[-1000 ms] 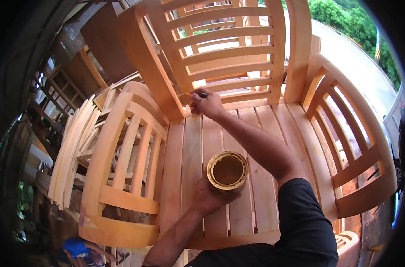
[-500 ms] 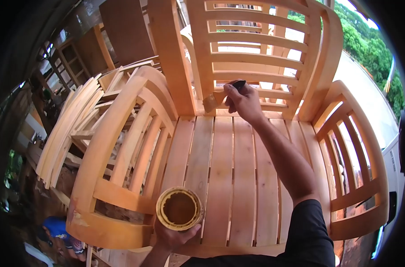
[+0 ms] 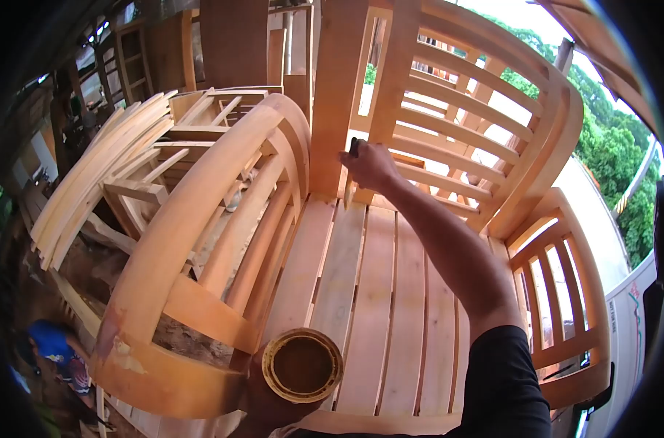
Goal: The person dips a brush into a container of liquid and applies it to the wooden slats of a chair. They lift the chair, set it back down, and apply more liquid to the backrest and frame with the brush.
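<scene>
My right hand is closed around a paintbrush, its dark handle end poking up above the fingers. The bristles point down, seen nearly edge-on, by the foot of the backrest post where it meets the seat slats of a wooden bench. Low in the view, my left hand grips a round open can from below. Brown liquid lies inside it, and its rim is coated yellowish. The can is held over the front of the seat, beside the left armrest.
The right armrest and slatted backrest enclose the seat. Curved wood strips and frames are piled at left. A person in a blue shirt is at lower left. A white vehicle stands at right.
My right hand and the brush have shifted left and the bristles have turned from flat-on to edge-on. The view has swung left; the can stays in my left hand.
</scene>
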